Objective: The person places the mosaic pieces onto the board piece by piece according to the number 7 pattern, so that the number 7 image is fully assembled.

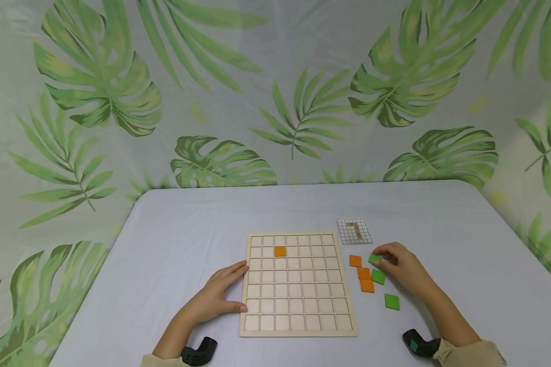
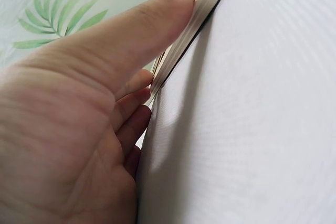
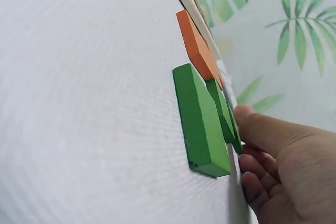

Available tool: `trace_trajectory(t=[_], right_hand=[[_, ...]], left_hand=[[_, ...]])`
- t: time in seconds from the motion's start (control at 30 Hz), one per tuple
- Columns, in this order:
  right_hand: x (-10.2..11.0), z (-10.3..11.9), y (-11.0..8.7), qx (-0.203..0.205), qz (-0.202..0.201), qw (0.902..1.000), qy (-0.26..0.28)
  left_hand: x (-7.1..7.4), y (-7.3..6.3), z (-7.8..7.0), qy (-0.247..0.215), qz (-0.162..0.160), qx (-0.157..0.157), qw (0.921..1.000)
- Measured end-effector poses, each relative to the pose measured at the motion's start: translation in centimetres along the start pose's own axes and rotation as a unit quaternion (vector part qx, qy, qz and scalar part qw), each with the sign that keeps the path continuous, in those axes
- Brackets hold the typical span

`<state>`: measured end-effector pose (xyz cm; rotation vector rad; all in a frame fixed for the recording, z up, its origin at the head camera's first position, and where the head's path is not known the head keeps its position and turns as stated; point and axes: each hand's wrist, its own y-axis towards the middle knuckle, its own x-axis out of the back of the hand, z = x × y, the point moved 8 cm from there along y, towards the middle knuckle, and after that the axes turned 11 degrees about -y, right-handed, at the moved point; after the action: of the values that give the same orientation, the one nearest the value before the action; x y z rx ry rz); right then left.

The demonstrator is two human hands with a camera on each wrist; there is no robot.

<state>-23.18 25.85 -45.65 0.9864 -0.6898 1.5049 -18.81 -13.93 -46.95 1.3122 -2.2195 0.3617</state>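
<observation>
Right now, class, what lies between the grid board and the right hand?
In the head view, three orange tiles lie between the grid board and the right hand, then two green tiles, one of them pinched by that hand.

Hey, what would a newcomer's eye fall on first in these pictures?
Probably the bold green leaf-print backdrop behind the white table. Next, the single orange tile sitting in the wooden grid board, second row from the top. To the board's right, the right hand pinches a green tile near other loose tiles.
</observation>
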Motion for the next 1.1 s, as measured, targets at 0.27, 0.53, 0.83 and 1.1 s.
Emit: trace_trajectory(t=[0.27,0.53,0.83,1.1], right_hand=[[0.3,0.3,0.1,-0.003,0.008,0.9998,-0.017],[1.6,3.4,1.1,0.039,-0.015,0.9991,0.007],[1.6,9.6,4.1,0.114,-0.027,0.9908,0.068],[-1.5,14.1,6.2,0.17,-0.006,0.9798,0.105]], left_hand=[[0.0,0.0,0.0,0.0,-0.001,0.0,1.0],[0.1,-0.1,-0.1,-0.002,-0.002,0.004,1.0],[0.2,-0.1,0.0,-0.001,-0.003,-0.002,1.0],[0.0,0.0,0.0,-0.004,0.001,-0.003,1.0]])
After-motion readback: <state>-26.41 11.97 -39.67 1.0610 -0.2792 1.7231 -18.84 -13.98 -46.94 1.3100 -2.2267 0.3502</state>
